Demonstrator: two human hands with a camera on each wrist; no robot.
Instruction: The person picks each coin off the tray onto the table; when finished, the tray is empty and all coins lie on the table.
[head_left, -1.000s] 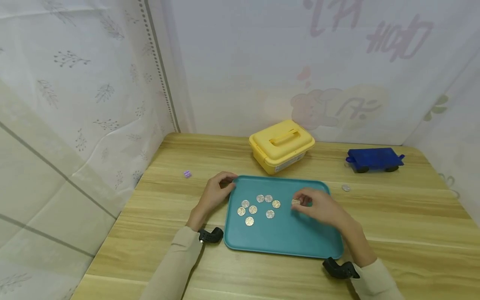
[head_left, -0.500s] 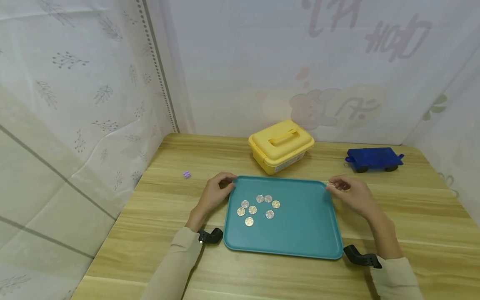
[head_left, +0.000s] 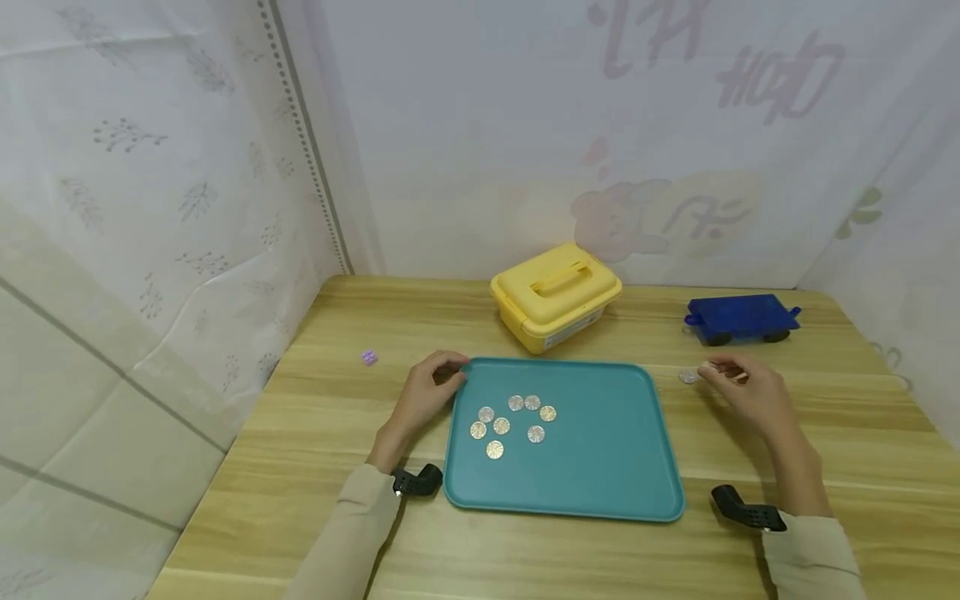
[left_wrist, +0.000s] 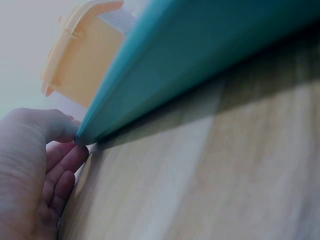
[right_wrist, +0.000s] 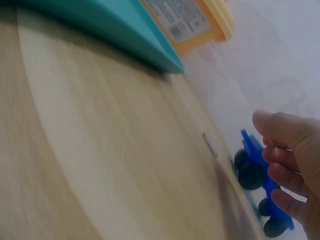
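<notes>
My left hand (head_left: 425, 394) pinches the far left corner of the teal tray (head_left: 600, 450), which lies flat on the table; in the left wrist view the thumb meets its rim with the fingers curled below. Several silver and gold coins (head_left: 501, 426) are spread over the tray's left half. Off the tray to the right, my right hand (head_left: 750, 392) is above the table, holding a small coin-like piece between thumb and fingers, mostly hidden by them. Just left of its fingertips a silver coin (head_left: 687, 377) lies on the wood, seen edge-on in the right wrist view.
Behind the tray stands a yellow lidded box (head_left: 557, 296) with a handle. A blue wheeled toy wagon (head_left: 742, 317) sits at the back right, beyond my right hand. One small purple brick (head_left: 369, 357) lies to the left. Patterned cloth (head_left: 465, 125) hangs behind the table (head_left: 315, 508).
My right hand has moved rightward from over the tray, across its right edge, to beside the loose coin. The left hand stays at the tray's corner, and the coins keep their places.
</notes>
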